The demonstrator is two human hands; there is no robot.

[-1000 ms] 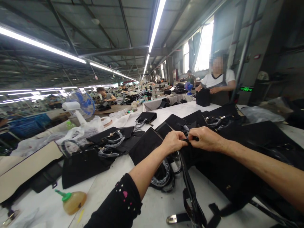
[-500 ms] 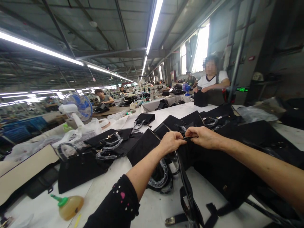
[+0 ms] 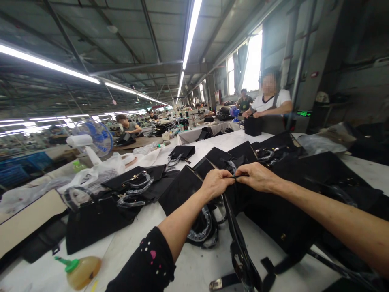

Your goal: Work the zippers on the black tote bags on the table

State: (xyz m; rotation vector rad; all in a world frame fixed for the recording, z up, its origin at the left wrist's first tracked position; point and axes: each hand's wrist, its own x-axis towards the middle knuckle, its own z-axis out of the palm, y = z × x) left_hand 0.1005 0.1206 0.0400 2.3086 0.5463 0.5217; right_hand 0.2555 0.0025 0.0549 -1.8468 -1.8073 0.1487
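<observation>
In the middle of the head view my left hand (image 3: 216, 182) and my right hand (image 3: 257, 177) pinch the edge of a black handbag (image 3: 273, 219) between thumbs and fingertips. The two hands almost meet, and the fingers cover the exact part gripped. A small gold fitting shows on the bag's side. Long black straps (image 3: 233, 231) hang down below my hands, one ending in a metal clasp (image 3: 216, 284). Left of the straps lie bag handles wrapped in clear plastic (image 3: 200, 231).
Several black handbags (image 3: 97, 223) cover the white table (image 3: 142, 243). A plastic oil bottle with a green spout (image 3: 83, 271) stands at the front left, near a cream panel (image 3: 33, 219). Behind are a blue fan (image 3: 101, 138) and a co-worker (image 3: 270, 101) handling a black bag (image 3: 253, 125).
The whole view has shifted slightly, so things sit a little further left. Both hands keep their pinch on the bag edge with little visible movement.
</observation>
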